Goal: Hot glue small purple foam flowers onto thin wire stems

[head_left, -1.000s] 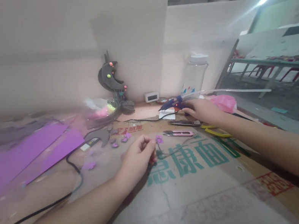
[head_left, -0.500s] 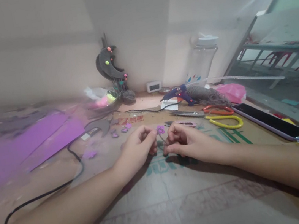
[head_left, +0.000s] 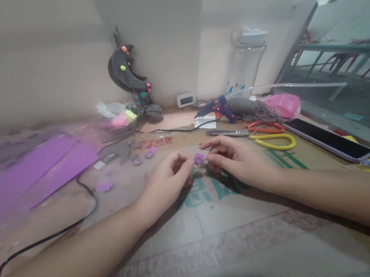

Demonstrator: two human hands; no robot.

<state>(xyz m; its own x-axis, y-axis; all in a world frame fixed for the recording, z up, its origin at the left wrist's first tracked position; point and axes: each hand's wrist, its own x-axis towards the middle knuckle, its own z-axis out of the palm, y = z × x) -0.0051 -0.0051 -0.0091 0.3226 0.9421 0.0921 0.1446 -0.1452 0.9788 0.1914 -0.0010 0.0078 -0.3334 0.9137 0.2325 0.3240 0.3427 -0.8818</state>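
A small purple flower [head_left: 199, 158] is pinched at its left side between the thumb and fingers of my left hand [head_left: 168, 176], held just above the cardboard. My right hand [head_left: 236, 155] is close by on the flower's right, fingers curled and thumb bent in, the index finger reaching forward. A thin grey strand seems to run from the flower to the right fingertips, but it is barely visible now. Beyond the left hand lie more small purple flower pieces [head_left: 150, 152], and a flat purple cutout [head_left: 104, 186] is farther left.
Scissors [head_left: 273, 142] and a phone [head_left: 328, 141] lie to the right. Behind are a glue gun [head_left: 215, 108], grey yarn [head_left: 245, 106] and a clear bottle [head_left: 247, 65]. Purple sheets [head_left: 34, 177] and a black cable [head_left: 45, 238] are at left. A dark moon ornament [head_left: 126, 70] stands against the wall.
The flower has turned and shows more of its petals. My right hand has shifted, with its index finger lifted forward; the strand between the hands shows less. The camera view has tilted slightly downward.
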